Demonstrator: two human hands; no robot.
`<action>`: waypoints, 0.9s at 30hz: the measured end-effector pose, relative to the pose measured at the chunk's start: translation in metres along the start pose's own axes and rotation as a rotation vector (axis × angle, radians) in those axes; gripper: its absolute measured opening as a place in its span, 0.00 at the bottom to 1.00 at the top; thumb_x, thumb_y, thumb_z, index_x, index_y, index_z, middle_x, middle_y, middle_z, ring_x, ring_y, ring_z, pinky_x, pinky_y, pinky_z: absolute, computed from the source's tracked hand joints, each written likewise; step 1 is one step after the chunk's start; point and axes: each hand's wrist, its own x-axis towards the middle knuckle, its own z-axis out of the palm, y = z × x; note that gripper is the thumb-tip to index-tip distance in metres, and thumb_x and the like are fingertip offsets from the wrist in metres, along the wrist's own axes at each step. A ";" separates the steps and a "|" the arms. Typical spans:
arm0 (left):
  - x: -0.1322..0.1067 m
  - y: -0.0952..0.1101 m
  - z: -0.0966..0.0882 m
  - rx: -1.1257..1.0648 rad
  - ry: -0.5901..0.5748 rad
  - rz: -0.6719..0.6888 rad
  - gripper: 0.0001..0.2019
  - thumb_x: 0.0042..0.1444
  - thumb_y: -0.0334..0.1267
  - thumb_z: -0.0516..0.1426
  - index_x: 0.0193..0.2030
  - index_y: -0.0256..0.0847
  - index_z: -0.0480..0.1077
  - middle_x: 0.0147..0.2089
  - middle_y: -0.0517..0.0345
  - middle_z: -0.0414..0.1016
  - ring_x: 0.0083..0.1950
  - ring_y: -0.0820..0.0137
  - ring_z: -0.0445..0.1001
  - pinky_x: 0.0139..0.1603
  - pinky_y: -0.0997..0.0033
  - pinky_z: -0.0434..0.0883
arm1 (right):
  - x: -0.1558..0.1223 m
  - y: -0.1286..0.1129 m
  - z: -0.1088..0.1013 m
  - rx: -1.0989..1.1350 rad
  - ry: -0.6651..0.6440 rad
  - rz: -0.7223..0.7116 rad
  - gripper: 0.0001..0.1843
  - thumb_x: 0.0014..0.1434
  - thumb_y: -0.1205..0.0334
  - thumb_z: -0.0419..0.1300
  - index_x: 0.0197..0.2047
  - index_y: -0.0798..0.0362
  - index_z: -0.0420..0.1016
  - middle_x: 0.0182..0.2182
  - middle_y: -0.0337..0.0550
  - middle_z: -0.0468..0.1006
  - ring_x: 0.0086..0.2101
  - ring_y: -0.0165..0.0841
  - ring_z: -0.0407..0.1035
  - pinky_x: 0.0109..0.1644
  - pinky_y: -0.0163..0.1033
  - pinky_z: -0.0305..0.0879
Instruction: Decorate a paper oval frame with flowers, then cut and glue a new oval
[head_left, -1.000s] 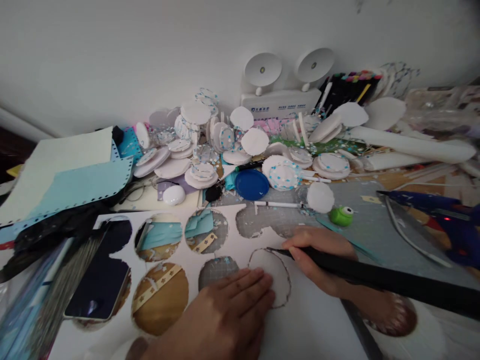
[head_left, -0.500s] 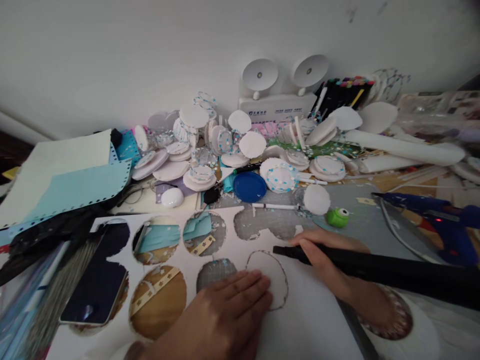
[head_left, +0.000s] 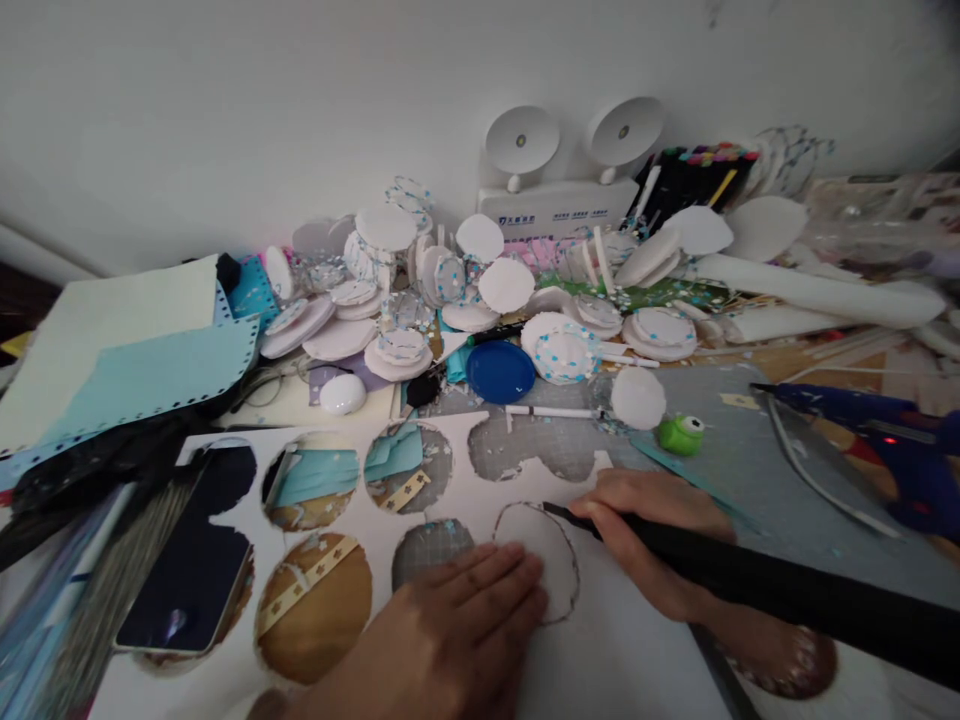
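Observation:
My left hand lies flat, fingers stretched out, on a white foam-like board with several round holes cut in it. Its fingertips rest over the left part of a circle outlined by a dark, rough line. My right hand grips a long black pen-shaped tool near its front end. The tool's narrow tip is at the circle's upper edge; whether it goes into the board I cannot tell. A phone shows through holes at the board's left.
Behind the board lie piles of white discs, a blue lid and a green figure. A blue glue gun with its cable lies at the right. A two-headed lamp stands against the wall.
The black tool is now tilted more steeply, its rear end lower, and its front looks narrower. My right hand has shifted slightly downward. My left hand stays pressed in place.

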 end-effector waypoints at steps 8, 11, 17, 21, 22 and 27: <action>0.000 0.001 0.001 -0.006 0.021 -0.014 0.18 0.63 0.27 0.51 0.59 0.29 0.68 0.62 0.50 0.72 0.64 0.63 0.69 0.66 0.65 0.67 | 0.003 -0.003 -0.003 -0.032 0.083 0.018 0.11 0.61 0.71 0.54 0.30 0.47 0.69 0.22 0.37 0.78 0.23 0.31 0.74 0.28 0.36 0.67; 0.000 0.001 0.001 -0.009 0.008 -0.014 0.18 0.63 0.28 0.51 0.60 0.29 0.67 0.63 0.49 0.72 0.65 0.63 0.69 0.66 0.65 0.67 | 0.003 -0.004 -0.005 -0.016 0.069 0.070 0.12 0.62 0.69 0.54 0.28 0.47 0.69 0.22 0.37 0.78 0.23 0.32 0.74 0.26 0.35 0.66; -0.001 0.002 0.000 -0.032 -0.009 -0.012 0.19 0.63 0.28 0.52 0.60 0.28 0.66 0.63 0.47 0.71 0.65 0.63 0.68 0.67 0.64 0.66 | 0.003 -0.001 -0.001 -0.017 0.031 0.058 0.11 0.61 0.68 0.55 0.28 0.48 0.70 0.20 0.36 0.77 0.21 0.31 0.72 0.25 0.36 0.66; 0.000 0.002 -0.001 -0.019 0.003 -0.013 0.19 0.62 0.27 0.52 0.60 0.28 0.67 0.62 0.47 0.72 0.65 0.63 0.69 0.67 0.65 0.66 | 0.001 0.000 0.002 0.006 0.012 0.061 0.11 0.62 0.68 0.55 0.28 0.48 0.69 0.20 0.36 0.75 0.20 0.31 0.70 0.25 0.37 0.64; 0.001 0.002 -0.001 -0.019 0.000 -0.011 0.19 0.62 0.28 0.52 0.59 0.28 0.67 0.62 0.47 0.72 0.64 0.63 0.69 0.67 0.65 0.66 | 0.002 0.000 0.002 0.019 0.006 0.058 0.11 0.62 0.68 0.55 0.28 0.48 0.69 0.20 0.36 0.74 0.20 0.31 0.69 0.24 0.37 0.63; 0.004 0.003 -0.005 -0.019 -0.006 -0.023 0.18 0.62 0.27 0.52 0.58 0.29 0.69 0.61 0.48 0.73 0.62 0.63 0.72 0.65 0.65 0.68 | 0.005 -0.002 -0.002 0.031 -0.017 0.054 0.12 0.62 0.69 0.53 0.27 0.49 0.67 0.19 0.35 0.70 0.20 0.30 0.67 0.24 0.37 0.60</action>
